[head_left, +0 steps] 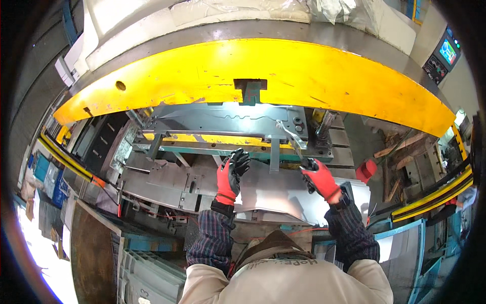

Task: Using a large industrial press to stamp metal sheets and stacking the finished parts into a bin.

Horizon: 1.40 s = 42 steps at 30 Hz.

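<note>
My left hand (232,175), in a red glove with black palm and fingers, is raised in front of the press die. Its fingers are partly spread, with nothing visible in them. To the right, my right hand (320,178), gloved alike, is closed around the near end of a long, pale metal tool (292,136) with a forked tip; its exact kind is unclear. The tip reaches over the right part of a grey steel die plate (212,121). Below my hands lie flat, shiny metal sheets (268,188) on a work surface.
A thick yellow press beam (283,66) spans overhead. Upright guide posts (325,124) flank the die. Yellow-black guards (433,195) stand at both sides. A grey plastic crate (152,276) sits lower left, a red object (366,171) at right, and a control panel (445,53) upper right.
</note>
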Motion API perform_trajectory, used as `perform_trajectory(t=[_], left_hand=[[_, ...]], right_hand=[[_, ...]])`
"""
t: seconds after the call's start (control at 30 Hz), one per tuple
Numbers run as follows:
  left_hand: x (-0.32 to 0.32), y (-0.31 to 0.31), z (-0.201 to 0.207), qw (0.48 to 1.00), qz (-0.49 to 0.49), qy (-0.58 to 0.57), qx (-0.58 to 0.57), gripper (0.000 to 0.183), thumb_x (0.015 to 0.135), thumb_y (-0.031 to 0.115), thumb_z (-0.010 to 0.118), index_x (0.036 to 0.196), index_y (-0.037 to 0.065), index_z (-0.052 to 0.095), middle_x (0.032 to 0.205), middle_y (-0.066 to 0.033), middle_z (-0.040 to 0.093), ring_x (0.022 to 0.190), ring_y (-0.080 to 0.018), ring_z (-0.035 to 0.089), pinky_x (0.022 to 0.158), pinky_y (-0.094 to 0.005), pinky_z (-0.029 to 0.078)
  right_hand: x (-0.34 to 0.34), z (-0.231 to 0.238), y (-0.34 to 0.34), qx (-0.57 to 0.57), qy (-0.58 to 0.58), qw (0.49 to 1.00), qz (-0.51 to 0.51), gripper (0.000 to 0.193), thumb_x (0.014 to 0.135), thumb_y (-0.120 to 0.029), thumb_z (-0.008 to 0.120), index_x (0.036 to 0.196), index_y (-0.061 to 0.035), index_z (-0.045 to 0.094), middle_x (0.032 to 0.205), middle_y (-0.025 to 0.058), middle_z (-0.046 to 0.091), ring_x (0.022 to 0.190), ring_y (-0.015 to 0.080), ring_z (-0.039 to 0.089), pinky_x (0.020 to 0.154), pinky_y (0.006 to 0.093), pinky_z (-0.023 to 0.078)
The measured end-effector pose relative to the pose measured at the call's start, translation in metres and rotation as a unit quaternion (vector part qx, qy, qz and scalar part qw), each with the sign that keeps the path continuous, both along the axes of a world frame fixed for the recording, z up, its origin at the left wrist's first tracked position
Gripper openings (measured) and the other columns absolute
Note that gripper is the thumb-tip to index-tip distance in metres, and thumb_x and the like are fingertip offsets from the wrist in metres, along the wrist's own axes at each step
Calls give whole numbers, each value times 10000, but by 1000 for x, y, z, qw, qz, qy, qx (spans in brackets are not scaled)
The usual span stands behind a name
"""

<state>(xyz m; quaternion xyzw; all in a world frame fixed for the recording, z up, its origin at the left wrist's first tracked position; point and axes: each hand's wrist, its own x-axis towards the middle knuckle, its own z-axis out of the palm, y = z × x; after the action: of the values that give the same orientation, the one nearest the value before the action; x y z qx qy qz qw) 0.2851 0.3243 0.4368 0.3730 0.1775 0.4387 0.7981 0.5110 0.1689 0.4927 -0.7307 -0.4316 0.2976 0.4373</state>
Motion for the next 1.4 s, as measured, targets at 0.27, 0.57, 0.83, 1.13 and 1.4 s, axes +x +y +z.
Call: perform_trajectory(t=[0.27, 0.57, 0.83, 1.13, 1.4], left_hand=[[17, 84, 8, 994, 24, -101, -36, 346, 824, 224, 418, 1113, 35, 424, 1093, -123, 479, 988, -234, 477, 846, -324, 376], [63, 163, 25, 938, -7, -304, -164, 295, 752, 257, 495, 981, 73, 472, 924, -95, 533, 809, -264, 555, 724, -407, 466], [49, 132, 38, 955, -39, -295, -6, 360, 818, 304, 393, 1082, 63, 433, 1025, -99, 518, 937, -229, 498, 814, -393, 402], [-9, -19, 48, 956, -19, -287, -55, 321, 818, 192, 427, 1105, 48, 431, 1096, -141, 475, 985, -247, 483, 809, -366, 429], [-21, -96, 56, 970, 40, -194, -140, 313, 825, 150, 406, 1114, 29, 416, 1088, -133, 480, 934, -216, 510, 777, -306, 439]], right_hand=[[-6, -5, 62, 14, -178, 983, -47, 371, 693, -274, 581, 930, -3, 490, 876, 186, 552, 848, 330, 510, 694, 368, 406], [-26, 6, 61, 27, -173, 982, -69, 352, 687, -276, 587, 911, -19, 501, 840, 176, 558, 816, 320, 522, 683, 366, 412], [-37, -6, -6, -36, 13, 994, -105, 351, 670, -192, 616, 957, -18, 515, 748, 128, 573, 655, 219, 549, 592, 300, 426], [-63, -3, -145, -11, 8, 994, -111, 410, 607, -90, 641, 990, -17, 512, 814, 112, 600, 775, 157, 576, 693, 260, 428], [-60, 2, -202, -42, -4, 996, -74, 461, 598, -108, 642, 1021, -5, 489, 899, 134, 579, 835, 185, 563, 721, 280, 425]])
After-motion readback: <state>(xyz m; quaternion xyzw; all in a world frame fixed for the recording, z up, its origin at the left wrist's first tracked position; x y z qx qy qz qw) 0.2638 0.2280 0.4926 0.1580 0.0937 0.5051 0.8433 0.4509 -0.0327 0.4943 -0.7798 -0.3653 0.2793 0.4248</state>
